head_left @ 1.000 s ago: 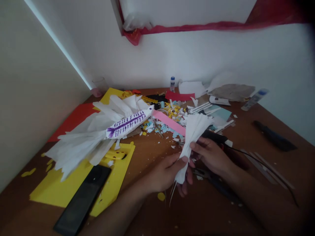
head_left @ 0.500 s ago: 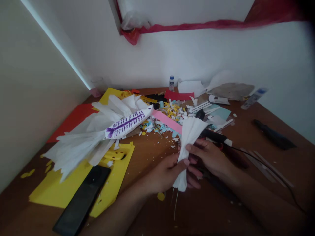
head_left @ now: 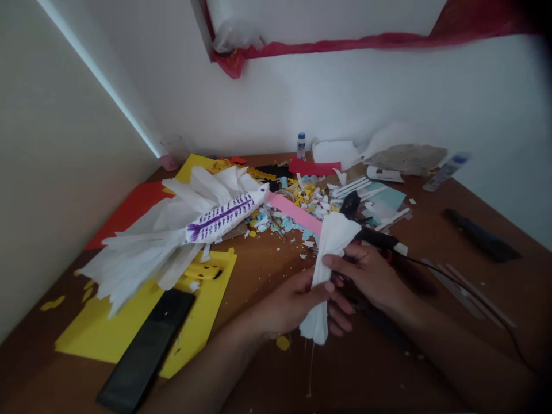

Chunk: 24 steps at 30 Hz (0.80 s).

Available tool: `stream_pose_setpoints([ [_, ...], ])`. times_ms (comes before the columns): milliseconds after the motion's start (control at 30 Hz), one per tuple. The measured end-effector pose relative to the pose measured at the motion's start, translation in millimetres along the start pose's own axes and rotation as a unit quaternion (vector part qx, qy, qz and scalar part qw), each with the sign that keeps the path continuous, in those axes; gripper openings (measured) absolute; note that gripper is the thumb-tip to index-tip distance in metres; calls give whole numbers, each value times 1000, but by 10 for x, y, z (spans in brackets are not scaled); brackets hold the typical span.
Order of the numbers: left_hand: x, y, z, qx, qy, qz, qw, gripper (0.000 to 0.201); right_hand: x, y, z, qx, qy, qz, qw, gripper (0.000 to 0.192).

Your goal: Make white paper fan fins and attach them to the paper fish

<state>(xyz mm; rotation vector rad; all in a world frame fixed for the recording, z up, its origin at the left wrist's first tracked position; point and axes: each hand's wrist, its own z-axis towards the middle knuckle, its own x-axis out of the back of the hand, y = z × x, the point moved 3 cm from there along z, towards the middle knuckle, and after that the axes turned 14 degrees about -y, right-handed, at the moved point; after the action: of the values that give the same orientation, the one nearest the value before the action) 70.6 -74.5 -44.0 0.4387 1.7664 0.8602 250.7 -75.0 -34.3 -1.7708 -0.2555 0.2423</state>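
A gathered piece of white crepe-like paper (head_left: 338,233) is pinched between both my hands above the table. It fans out at the top and narrows lower down, with thin strands hanging beneath. My left hand (head_left: 297,302) grips its lower part, thumb across the front. Higher up, my right hand (head_left: 366,267) holds it between thumb and fingers. To the left lies a white paper bird (head_left: 226,217) with purple markings and pleated white wings and tail. A pink paper strip (head_left: 295,213) runs from near its beak to behind the held paper.
Paper scraps (head_left: 302,198) heap at the table's middle back. A black phone (head_left: 146,351) and yellow cutter (head_left: 202,270) lie on yellow paper (head_left: 90,330). A glue stick (head_left: 301,146) stands near the wall. A black cable (head_left: 470,296) crosses the right side.
The gathered white paper has shifted slightly down and its fanned top has narrowed a little. Both hands keep hold of it. The bird stays in place.
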Motion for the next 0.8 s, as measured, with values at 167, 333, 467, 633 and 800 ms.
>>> stream_pose_setpoints([
  [167,18,-5,-37,21,-15,23,999,40,3,16,15,-4,-38,33,999,45],
  [333,15,27,-7,13,-1,1,1000,43,-11,37,33,0,-23,40,999,47],
  [467,36,53,27,-9,43,-27,999,41,-68,67,49,-3,-38,60,997,45],
  [633,25,134,-46,47,16,-39,998,33,-3,80,82,7,-2,57,998,48],
  [800,17,223,-131,113,-8,20,993,34,64,97,87,21,37,62,997,48],
])
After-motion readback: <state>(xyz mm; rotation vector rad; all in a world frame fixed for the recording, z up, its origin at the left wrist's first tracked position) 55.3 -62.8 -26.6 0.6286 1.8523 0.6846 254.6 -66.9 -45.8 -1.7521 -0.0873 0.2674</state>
